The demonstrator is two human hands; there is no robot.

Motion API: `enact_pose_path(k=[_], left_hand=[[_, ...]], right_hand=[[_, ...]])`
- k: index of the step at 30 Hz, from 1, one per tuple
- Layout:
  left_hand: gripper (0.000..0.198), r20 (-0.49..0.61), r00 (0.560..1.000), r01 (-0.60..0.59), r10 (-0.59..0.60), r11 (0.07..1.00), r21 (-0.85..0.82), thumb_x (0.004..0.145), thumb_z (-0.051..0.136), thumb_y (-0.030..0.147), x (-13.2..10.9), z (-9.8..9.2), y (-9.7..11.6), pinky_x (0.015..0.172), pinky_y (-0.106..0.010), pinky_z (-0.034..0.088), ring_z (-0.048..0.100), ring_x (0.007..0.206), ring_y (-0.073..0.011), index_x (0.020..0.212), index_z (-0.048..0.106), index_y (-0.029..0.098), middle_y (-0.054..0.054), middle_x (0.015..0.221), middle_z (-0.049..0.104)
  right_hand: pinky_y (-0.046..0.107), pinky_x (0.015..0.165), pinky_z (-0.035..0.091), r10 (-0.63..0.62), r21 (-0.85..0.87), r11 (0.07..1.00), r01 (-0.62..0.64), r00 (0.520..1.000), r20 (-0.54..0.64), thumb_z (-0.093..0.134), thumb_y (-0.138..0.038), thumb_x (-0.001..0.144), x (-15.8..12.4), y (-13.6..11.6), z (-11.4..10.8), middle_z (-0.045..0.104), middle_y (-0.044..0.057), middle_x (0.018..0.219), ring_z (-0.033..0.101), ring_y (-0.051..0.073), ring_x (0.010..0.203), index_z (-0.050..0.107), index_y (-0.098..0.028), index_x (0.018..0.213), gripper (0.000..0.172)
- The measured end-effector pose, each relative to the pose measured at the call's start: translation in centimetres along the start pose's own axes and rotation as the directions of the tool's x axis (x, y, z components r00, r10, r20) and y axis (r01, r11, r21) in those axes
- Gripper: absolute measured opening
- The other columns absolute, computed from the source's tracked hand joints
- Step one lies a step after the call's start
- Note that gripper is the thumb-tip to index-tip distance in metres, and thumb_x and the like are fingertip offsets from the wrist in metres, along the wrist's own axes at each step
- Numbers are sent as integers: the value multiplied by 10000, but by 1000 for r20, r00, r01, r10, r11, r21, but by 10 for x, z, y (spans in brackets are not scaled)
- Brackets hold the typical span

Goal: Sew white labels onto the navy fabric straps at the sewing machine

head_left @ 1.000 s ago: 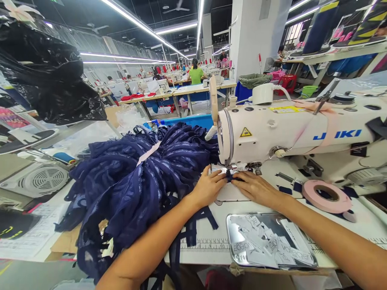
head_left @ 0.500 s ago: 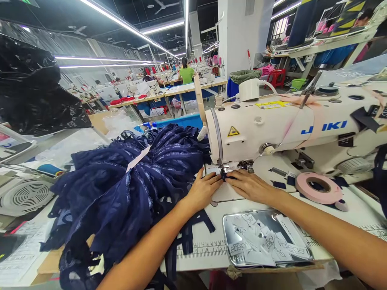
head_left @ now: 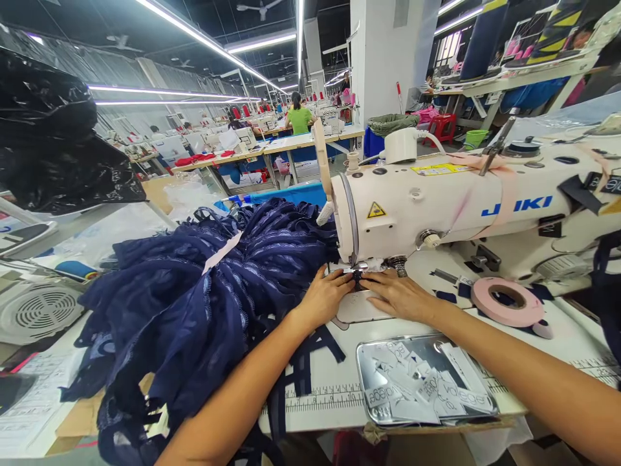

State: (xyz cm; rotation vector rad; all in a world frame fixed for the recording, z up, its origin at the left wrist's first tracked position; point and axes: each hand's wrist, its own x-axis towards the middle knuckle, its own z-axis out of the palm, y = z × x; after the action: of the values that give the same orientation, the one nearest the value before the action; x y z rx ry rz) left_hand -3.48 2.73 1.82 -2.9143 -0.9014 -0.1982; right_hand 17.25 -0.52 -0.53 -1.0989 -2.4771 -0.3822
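Both hands meet at the presser foot of a white sewing machine (head_left: 388, 213). My left hand (head_left: 324, 296) lies on its left side, fingers stretched out and fingertips at a small piece of navy fabric (head_left: 358, 277) under the foot. From the right, my right hand (head_left: 395, 294) rests flat with fingers extended, thumb apart, fingertips touching the same piece. The needle area is partly hidden by the fingers. Beside my left hand spreads a large bundle of navy lace-edged garments (head_left: 194, 310), bound by a pale strip (head_left: 222, 252).
A metal tray (head_left: 361, 369) holding white printed labels (head_left: 422, 382) stands at the table's front. A pink tape roll (head_left: 490, 310) lies to the right among dark scraps. A black plastic bag (head_left: 58, 142) hangs at left. A person in green (head_left: 298, 120) sits farther off.
My fingertips have shifted slightly at the presser foot, and my right thumb now stands farther from its fingers. The camera view has moved a little; the bundle and tray stay in place.
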Motion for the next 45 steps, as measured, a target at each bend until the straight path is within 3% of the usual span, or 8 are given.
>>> enact_pose_path(k=[7, 10, 12, 16, 22, 28, 45], left_hand=[[368, -66, 998, 7, -3, 998, 66, 777, 452, 57, 7, 0, -2, 972, -430, 322, 452, 1145, -224, 1115, 563, 151, -89, 1154, 578], [211, -100, 991, 106, -91, 981, 162, 825, 461, 168, 7, -2, 9, 825, -400, 394, 505, 989, -250, 927, 635, 110, -123, 945, 606], [230, -99, 979, 197, -179, 954, 224, 846, 438, 199, 6, -3, 17, 726, -392, 397, 524, 861, -248, 851, 643, 94, -128, 827, 597], [256, -154, 939, 339, -307, 901, 271, 827, 455, 177, 5, -1, 24, 737, -423, 369, 528, 829, -257, 1017, 606, 92, -133, 870, 604], [265, -154, 966, 236, -207, 949, 207, 832, 440, 194, 13, 5, 10, 831, -453, 337, 520, 940, -261, 1045, 597, 176, -101, 1012, 598], [264, -141, 975, 200, -174, 960, 198, 822, 452, 209, 16, 10, 3, 870, -465, 324, 505, 999, -270, 1041, 597, 186, -99, 1016, 600], [290, -107, 977, 203, -186, 962, 183, 821, 441, 196, 18, 8, 4, 887, -478, 304, 505, 1004, -274, 1068, 591, 183, -101, 1006, 602]], right_hand=[[369, 814, 487, 79, 52, 996, -79, 997, -6, 456, -271, 829, -3, 6, 9, 632, 105, 1082, 591, 224, 949, 596, -133, 1085, 323], [337, 749, 495, 175, 6, 984, -175, 985, -1, 428, -268, 845, -1, 7, 11, 668, 85, 963, 602, 210, 875, 592, -150, 1085, 314], [336, 706, 491, 210, -74, 976, -206, 977, 41, 433, -280, 845, 4, 5, 8, 676, 82, 880, 609, 217, 807, 591, -150, 1079, 311], [374, 725, 467, 184, -188, 969, -159, 976, 121, 482, -332, 823, 11, -4, -5, 669, 130, 849, 614, 250, 767, 611, -101, 1006, 322], [369, 772, 462, 81, -95, 993, -67, 984, 156, 544, -224, 736, -1, -10, -18, 635, 144, 915, 597, 238, 820, 622, -110, 836, 170], [346, 788, 488, -40, 25, 999, 39, 998, 52, 442, -39, 719, -14, 4, -5, 621, 127, 960, 577, 217, 932, 604, -133, 930, 282], [344, 761, 522, -22, 73, 997, 17, 998, 59, 414, -77, 791, -13, 7, 0, 621, 104, 942, 597, 205, 892, 610, -166, 913, 247]])
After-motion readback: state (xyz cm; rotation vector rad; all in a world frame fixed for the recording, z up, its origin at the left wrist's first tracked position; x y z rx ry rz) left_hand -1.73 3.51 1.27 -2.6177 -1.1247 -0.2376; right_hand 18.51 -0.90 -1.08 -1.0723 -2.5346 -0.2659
